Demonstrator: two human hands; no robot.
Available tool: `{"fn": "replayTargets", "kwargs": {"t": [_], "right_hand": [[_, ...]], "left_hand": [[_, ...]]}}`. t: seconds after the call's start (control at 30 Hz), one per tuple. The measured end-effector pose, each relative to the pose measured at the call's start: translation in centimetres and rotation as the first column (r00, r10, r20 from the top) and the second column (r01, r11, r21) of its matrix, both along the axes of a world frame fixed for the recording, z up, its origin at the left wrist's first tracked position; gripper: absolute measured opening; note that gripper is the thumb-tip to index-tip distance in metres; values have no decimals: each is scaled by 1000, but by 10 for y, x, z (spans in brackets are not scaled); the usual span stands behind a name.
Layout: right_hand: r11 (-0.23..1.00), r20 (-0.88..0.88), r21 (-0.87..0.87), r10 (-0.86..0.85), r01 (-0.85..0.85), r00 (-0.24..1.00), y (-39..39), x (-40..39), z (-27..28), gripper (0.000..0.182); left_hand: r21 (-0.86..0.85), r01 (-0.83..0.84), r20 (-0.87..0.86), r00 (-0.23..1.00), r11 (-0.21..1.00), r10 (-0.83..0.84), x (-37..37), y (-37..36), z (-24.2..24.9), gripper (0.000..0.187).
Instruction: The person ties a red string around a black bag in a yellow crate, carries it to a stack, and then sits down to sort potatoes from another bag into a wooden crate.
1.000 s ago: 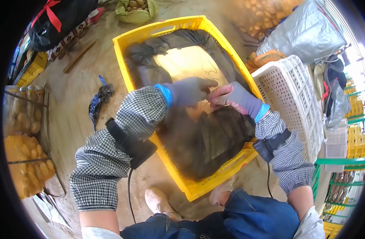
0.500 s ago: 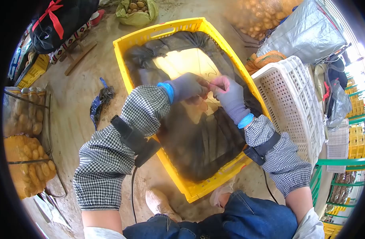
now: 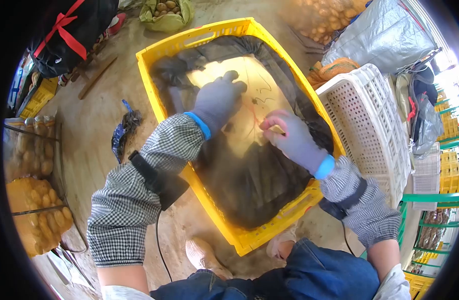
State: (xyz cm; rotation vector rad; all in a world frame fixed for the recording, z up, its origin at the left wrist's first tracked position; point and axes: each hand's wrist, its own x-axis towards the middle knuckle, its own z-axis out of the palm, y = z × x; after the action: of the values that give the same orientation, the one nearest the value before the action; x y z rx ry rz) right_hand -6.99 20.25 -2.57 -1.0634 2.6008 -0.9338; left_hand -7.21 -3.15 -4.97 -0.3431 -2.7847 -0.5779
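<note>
A yellow crate stands in front of me, lined with black plastic sheeting. In the liner's opening shows a pale yellow surface with dark squiggly marks. Thin red string lies over it, reaching my right fingertips. My left hand, in a grey glove, rests over the left side of the pale surface, fingers apart and holding nothing visible. My right hand, in a grey glove with pinkish fingertips, is pinched at the string's end, right of the pale surface.
A white perforated crate stands against the right side. Net sacks of potatoes are at left, another potato sack at upper right. An open green bag holds potatoes. Crumpled dark plastic lies on the floor.
My hands were together over the middle of the crate and have parted. The left moved left with its fingers spreading; the right moved down, and the red string now shows between them.
</note>
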Motion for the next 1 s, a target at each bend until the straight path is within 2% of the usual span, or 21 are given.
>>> {"fn": "replayTargets", "kwargs": {"t": [0.03,0.07,0.13,0.2,0.27,0.3,0.4,0.47,0.53,0.63,0.73,0.8,0.83,0.9,0.93,1.0], "right_hand": [[999,-120,34,-30,34,992,8,9,12,33],[995,-243,61,-56,73,968,24,18,19,44],[972,-323,123,-152,201,934,69,23,14,57],[939,-348,189,-211,289,914,113,32,11,58],[945,-379,242,-117,220,918,144,36,1,57],[945,-387,270,-71,187,919,149,34,-4,57],[942,-332,272,-101,198,938,153,29,-5,55],[952,-291,248,-105,181,951,152,26,-1,49],[958,-268,233,-103,168,958,155,20,-4,46],[972,-191,161,-139,171,972,163,15,-7,42],[982,-177,75,-155,170,972,163,15,1,40],[985,-52,85,-143,147,988,170,21,18,39],[978,-48,62,-199,201,979,182,40,39,42],[946,114,119,-314,301,942,245,134,85,43],[920,202,160,-385,357,901,258,170,106,43],[805,388,247,-593,540,705,265,242,135,44]], "left_hand": [[33,-5,-7,1000,999,5,0,-5,5,37],[-40,-10,-47,999,999,8,0,-13,11,44],[-182,-34,-124,992,983,11,-2,-33,20,58],[-257,-85,-41,996,963,77,-11,-63,19,63],[-352,-178,26,979,919,200,-23,-95,8,64],[-380,-162,96,972,911,213,-29,-114,-3,65],[-503,-141,129,963,853,236,-33,-118,-15,63],[-463,-119,56,985,878,163,-34,-122,-21,61],[-437,-94,70,988,895,138,-36,-122,-19,60],[-344,-125,144,972,931,183,-42,-112,-3,59],[-150,-140,97,983,979,155,-44,-113,1,57],[-78,-164,66,983,983,169,-38,-112,19,56],[-44,-184,59,981,982,186,-27,-109,35,56],[-34,-257,180,949,966,259,13,-106,88,55],[-42,-234,233,943,971,238,40,-112,121,55],[-178,-252,288,911,951,295,92,-118,191,54]]}}
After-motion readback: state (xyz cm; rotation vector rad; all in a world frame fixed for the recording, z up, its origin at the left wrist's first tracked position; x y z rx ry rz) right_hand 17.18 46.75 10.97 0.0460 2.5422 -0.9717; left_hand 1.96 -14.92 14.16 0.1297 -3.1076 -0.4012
